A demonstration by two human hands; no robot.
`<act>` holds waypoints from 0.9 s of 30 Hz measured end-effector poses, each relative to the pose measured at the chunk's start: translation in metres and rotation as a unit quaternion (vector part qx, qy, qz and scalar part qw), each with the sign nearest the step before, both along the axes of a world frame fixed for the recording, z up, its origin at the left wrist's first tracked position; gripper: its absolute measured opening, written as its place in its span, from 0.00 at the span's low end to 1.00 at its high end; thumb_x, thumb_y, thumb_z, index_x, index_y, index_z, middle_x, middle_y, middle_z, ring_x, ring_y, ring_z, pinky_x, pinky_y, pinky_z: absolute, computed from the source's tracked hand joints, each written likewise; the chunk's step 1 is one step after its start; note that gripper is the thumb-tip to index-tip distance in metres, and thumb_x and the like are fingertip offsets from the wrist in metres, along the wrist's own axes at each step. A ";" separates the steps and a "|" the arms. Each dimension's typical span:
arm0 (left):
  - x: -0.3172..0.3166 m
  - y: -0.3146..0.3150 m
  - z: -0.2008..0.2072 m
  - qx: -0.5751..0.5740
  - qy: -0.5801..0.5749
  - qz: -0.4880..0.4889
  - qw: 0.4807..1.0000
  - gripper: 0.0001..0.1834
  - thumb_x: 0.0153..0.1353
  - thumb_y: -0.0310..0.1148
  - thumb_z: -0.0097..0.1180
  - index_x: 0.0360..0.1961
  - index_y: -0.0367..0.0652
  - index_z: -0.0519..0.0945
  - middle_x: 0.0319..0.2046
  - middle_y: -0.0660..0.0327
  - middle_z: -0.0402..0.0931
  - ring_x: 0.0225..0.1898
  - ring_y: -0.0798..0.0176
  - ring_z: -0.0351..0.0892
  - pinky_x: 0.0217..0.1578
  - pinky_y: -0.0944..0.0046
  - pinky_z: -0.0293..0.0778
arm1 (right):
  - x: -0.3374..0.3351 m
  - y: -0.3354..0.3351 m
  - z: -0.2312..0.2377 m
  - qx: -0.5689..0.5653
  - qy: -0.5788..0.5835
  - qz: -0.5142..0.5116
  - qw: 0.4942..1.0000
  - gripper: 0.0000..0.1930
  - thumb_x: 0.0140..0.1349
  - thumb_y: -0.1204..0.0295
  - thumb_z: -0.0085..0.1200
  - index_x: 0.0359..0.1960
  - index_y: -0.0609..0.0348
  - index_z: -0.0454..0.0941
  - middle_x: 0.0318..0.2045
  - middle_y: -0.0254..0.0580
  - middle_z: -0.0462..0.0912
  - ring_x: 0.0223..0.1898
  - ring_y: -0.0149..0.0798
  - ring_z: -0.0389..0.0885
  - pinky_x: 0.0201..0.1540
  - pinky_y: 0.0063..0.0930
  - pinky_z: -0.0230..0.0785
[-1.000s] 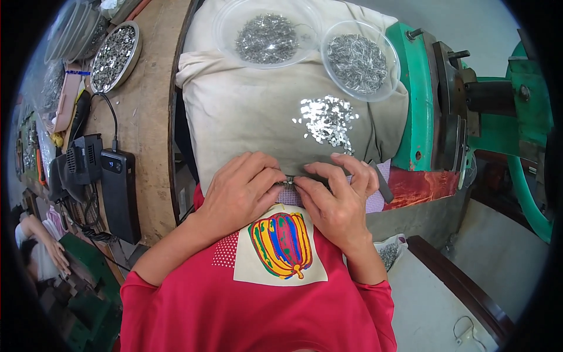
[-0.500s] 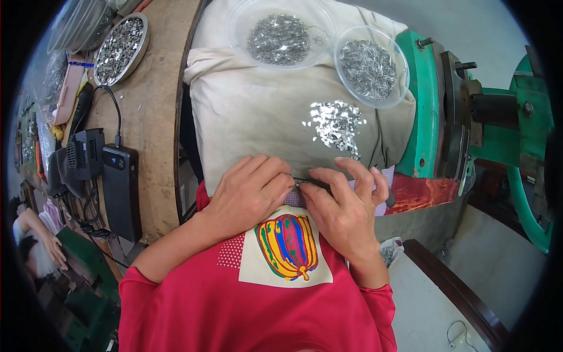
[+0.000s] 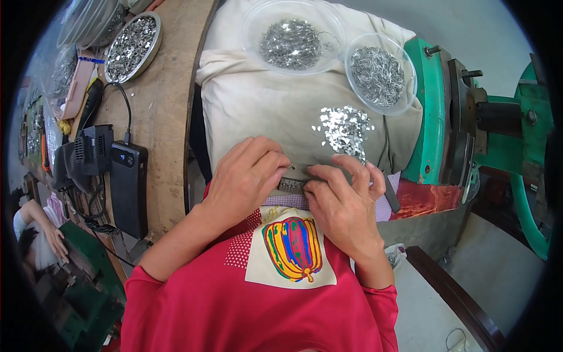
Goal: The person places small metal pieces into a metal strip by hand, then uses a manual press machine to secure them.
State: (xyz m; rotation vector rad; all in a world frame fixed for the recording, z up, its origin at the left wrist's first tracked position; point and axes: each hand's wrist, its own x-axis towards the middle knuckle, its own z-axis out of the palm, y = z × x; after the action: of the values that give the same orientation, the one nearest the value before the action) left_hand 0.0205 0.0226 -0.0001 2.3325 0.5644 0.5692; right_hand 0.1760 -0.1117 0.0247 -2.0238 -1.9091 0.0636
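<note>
My left hand (image 3: 249, 173) has its thumb and fingertips pinched together, with a small metal piece (image 3: 291, 167) showing at their tips. Just below that piece lies a narrow dark metal strip (image 3: 291, 185) with a row of fine upright slots or parts. My right hand (image 3: 346, 199) grips the strip's right end between thumb and fingers; a dark flat handle (image 3: 392, 196) sticks out past its far side and seems to belong to the strip. Beyond the right hand, a loose pile of shiny silver flakes (image 3: 346, 129) rests on the beige cloth (image 3: 252, 105).
Two clear plastic tubs, one wide (image 3: 249, 35) and one smaller (image 3: 352, 73), hold thin metal pieces at the back. A bowl of flakes (image 3: 155, 44) and a black power bank (image 3: 129, 193) sit on the wooden table (image 3: 170, 111) at left. Green machinery (image 3: 425, 117) borders the right.
My left hand has lifted slightly away from the strip, uncovering its slotted face and a small piece at the fingertips. The right hand keeps its hold. The whole view has shifted a little.
</note>
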 end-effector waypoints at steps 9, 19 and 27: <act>-0.013 0.002 0.007 -0.055 0.028 0.040 0.997 0.11 0.53 0.19 0.63 0.39 0.38 0.80 0.38 0.55 0.76 0.39 0.53 0.79 0.38 0.60 0.75 | 0.016 0.020 -0.009 0.031 0.096 -0.008 0.995 0.09 0.45 0.71 0.70 0.30 0.48 0.85 0.43 0.25 0.80 0.55 0.41 0.72 0.60 0.46 0.51; -0.019 -0.005 0.010 -0.086 0.039 0.020 0.995 0.12 0.52 0.20 0.64 0.40 0.40 0.81 0.39 0.55 0.76 0.40 0.52 0.80 0.39 0.60 0.76 | 0.022 0.035 -0.011 0.033 0.046 0.024 0.998 0.04 0.50 0.70 0.65 0.28 0.49 0.83 0.43 0.27 0.79 0.58 0.40 0.70 0.64 0.45 0.47; -0.013 -0.013 0.005 -0.082 0.025 -0.024 0.996 0.12 0.51 0.24 0.67 0.38 0.41 0.81 0.40 0.56 0.77 0.41 0.52 0.78 0.40 0.58 0.75 | 0.027 0.041 -0.006 0.001 0.042 -0.025 0.999 0.07 0.47 0.69 0.67 0.28 0.51 0.83 0.43 0.28 0.79 0.56 0.41 0.70 0.62 0.47 0.49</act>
State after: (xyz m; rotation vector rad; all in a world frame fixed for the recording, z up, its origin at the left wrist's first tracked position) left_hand 0.0078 0.0095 0.0052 2.2034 0.5552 0.4273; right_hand 0.2034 -0.0707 0.0192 -2.0331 -1.8063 0.1304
